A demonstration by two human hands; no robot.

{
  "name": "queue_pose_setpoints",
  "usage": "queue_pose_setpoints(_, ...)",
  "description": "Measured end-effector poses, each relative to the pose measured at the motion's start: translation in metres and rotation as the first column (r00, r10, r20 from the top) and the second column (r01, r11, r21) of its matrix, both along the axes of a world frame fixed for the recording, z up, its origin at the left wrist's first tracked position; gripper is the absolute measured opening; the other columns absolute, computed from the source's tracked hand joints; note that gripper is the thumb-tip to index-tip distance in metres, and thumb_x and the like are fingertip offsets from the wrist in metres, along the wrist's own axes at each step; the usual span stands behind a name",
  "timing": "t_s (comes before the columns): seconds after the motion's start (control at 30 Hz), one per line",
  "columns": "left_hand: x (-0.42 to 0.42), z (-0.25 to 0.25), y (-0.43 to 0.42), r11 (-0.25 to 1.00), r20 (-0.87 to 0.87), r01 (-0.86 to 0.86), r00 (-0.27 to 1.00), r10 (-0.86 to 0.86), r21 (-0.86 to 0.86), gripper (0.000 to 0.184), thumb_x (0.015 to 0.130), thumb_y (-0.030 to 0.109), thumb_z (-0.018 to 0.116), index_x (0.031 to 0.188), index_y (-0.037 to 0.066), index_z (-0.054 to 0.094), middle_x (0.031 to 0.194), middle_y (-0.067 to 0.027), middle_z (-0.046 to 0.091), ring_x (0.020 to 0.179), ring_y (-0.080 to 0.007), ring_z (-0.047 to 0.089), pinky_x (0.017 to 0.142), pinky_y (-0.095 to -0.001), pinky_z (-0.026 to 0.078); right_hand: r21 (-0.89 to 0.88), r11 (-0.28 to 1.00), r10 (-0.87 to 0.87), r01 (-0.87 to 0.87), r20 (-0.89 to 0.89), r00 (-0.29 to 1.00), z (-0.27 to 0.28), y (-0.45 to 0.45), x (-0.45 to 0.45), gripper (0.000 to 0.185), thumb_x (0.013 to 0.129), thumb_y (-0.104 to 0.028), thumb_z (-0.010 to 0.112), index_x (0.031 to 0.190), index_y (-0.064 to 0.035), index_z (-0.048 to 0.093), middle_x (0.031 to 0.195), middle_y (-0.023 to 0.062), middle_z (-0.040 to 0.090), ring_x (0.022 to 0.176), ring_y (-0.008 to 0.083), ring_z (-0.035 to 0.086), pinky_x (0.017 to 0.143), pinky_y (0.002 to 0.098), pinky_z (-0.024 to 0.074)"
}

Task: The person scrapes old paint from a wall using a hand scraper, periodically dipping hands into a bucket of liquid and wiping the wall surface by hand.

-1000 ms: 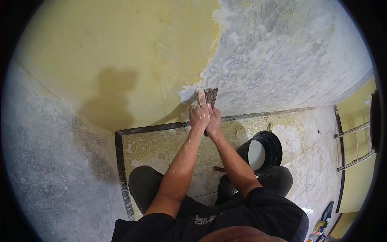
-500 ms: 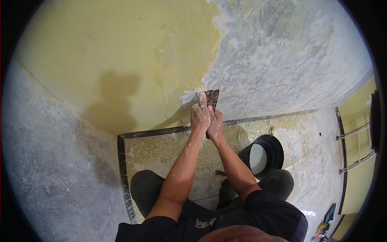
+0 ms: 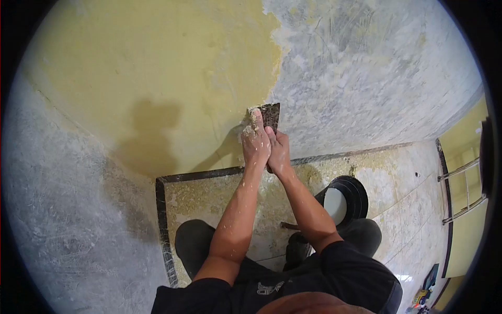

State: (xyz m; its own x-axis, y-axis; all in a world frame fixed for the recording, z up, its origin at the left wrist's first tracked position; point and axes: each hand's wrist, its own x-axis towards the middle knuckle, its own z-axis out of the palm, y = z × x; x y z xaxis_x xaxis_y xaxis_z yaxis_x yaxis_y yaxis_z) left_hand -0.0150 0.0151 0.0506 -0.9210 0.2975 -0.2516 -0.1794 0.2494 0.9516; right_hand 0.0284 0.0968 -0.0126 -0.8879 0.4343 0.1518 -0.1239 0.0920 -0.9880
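A flat, dark, stained scraper lies against the wall where yellow paint meets bare grey plaster. My right hand is wrapped round its handle, whose end shows below the fingers. Beside it, my left hand presses on the left part of the blade, fingers pointing up and crusted with paint crumbs. The two hands touch each other.
A black bucket with whitish liquid stands on the floor right of my forearms. A brown stick-like handle lies between my knees. A metal ladder is at far right, with assorted items below it. Paint scraps litter the floor.
The scraper and both hands have moved up the wall, after a slight dip. The patch of yellow paint just above the blade has become smaller.
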Motion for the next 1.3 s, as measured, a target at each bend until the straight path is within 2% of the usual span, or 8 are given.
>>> queue_pose_setpoints(0.17, 0.012, -0.061, 0.013, 0.969, -0.626, -0.215, 0.774, 0.091, -0.125, 0.061, 0.098, 0.045, 0.024, 0.133, -0.002, 0.04, 0.13, -0.0282, 0.045, 0.117, -0.0434, 0.044, 0.1, -0.045, 0.034, -0.123, 0.992, -0.013, 0.034, 0.169, 0.986, 0.012, -0.016, 0.02, 0.042, 0.097, -0.032, 0.046, 0.083, 0.0058, 0.058, 0.06, 0.0074, 0.057, 0.054, 0.0104, 0.048, 0.048, 0.0313, 0.0409)
queue_pose_setpoints(0.23, -0.006, -0.042, 0.008, 0.863, -0.767, -0.298, 0.624, -0.147, -0.408, 0.059, 0.088, 0.021, 0.047, 0.14, 0.0, 0.031, 0.123, -0.029, 0.049, 0.104, -0.042, 0.052, 0.091, -0.0496, 0.041, 0.056, 0.994, -0.083, 0.096, -0.198, 0.977, 0.019, -0.014, -0.005, 0.042, 0.097, -0.034, 0.045, 0.08, 0.0026, 0.058, 0.056, 0.0065, 0.055, 0.045, 0.0106, 0.046, 0.042, 0.03, 0.0377)
queue_pose_setpoints(0.3, -0.005, -0.009, -0.001, 0.947, -0.575, -0.125, 0.815, -0.072, -0.296, 0.059, 0.088, 0.021, 0.046, 0.141, 0.001, 0.029, 0.124, -0.0299, 0.048, 0.107, -0.0436, 0.051, 0.091, -0.051, 0.041, -0.158, 0.986, 0.081, -0.058, 0.142, 0.987, 0.081, -0.02, 0.005, 0.042, 0.098, -0.034, 0.044, 0.078, 0.0005, 0.058, 0.056, 0.0055, 0.054, 0.041, 0.011, 0.044, 0.04, 0.0294, 0.0361)
queue_pose_setpoints(0.5, 0.014, 0.006, -0.006, 0.915, -0.263, -0.051, 0.963, -0.061, -0.4, 0.048, 0.092, 0.022, 0.043, 0.134, -0.001, 0.037, 0.102, -0.0303, 0.059, 0.092, -0.0452, 0.056, 0.083, -0.051, 0.044, -0.207, 0.977, -0.019, 0.046, 0.129, 0.992, 0.02, -0.028, 0.019, 0.043, 0.097, -0.033, 0.045, 0.076, 0.0028, 0.056, 0.059, 0.0055, 0.054, 0.048, 0.0097, 0.046, 0.044, 0.0293, 0.0383)
queue_pose_setpoints(0.57, 0.018, -0.004, -0.003, 0.93, -0.431, -0.134, 0.902, -0.029, -0.343, 0.046, 0.092, 0.024, 0.043, 0.131, 0.0, 0.041, 0.093, -0.0296, 0.06, 0.089, -0.0454, 0.056, 0.081, -0.0509, 0.043, -0.274, 0.961, 0.031, 0.015, 0.166, 0.986, 0.035, -0.026, 0.022, 0.042, 0.097, -0.032, 0.045, 0.076, 0.0027, 0.056, 0.06, 0.006, 0.055, 0.049, 0.0097, 0.047, 0.044, 0.0291, 0.0389)
queue_pose_setpoints(0.63, 0.032, 0.023, -0.005, 0.964, -0.262, -0.149, 0.961, 0.088, -0.222, 0.078, 0.09, 0.064, 0.025, 0.119, -0.003, 0.055, 0.115, -0.0301, 0.056, 0.109, -0.0439, 0.052, 0.093, -0.047, 0.039, -0.175, 0.984, -0.027, 0.04, 0.077, 0.997, 0.017, -0.024, 0.016, 0.041, 0.098, -0.031, 0.045, 0.076, 0.0025, 0.056, 0.06, 0.006, 0.055, 0.049, 0.0097, 0.047, 0.044, 0.029, 0.039)
queue_pose_setpoints(1.2, 0.018, 0.017, 0.01, 0.937, -0.349, -0.202, 0.932, 0.094, -0.287, 0.078, 0.091, 0.063, 0.023, 0.11, -0.003, 0.059, 0.104, -0.0301, 0.06, 0.103, -0.046, 0.054, 0.09, -0.05, 0.039, -0.289, 0.957, 0.042, -0.021, 0.067, 0.997, 0.032, -0.015, 0.007, 0.041, 0.097, -0.028, 0.045, 0.076, 0.0041, 0.057, 0.059, 0.0072, 0.055, 0.057, 0.0093, 0.046, 0.051, 0.0314, 0.0408)
queue_pose_setpoints(1.3, 0.001, 0.036, 0.013, 0.938, -0.626, -0.286, 0.772, 0.107, -0.193, 0.079, 0.091, 0.064, 0.023, 0.108, -0.003, 0.06, 0.103, -0.0299, 0.06, 0.102, -0.0449, 0.055, 0.088, -0.0503, 0.04, 0.019, 0.997, -0.068, 0.073, -0.193, 0.979, 0.067, -0.009, -0.005, 0.043, 0.097, -0.03, 0.044, 0.074, 0.0039, 0.055, 0.056, 0.0075, 0.053, 0.055, 0.0078, 0.046, 0.049, 0.0289, 0.0405)
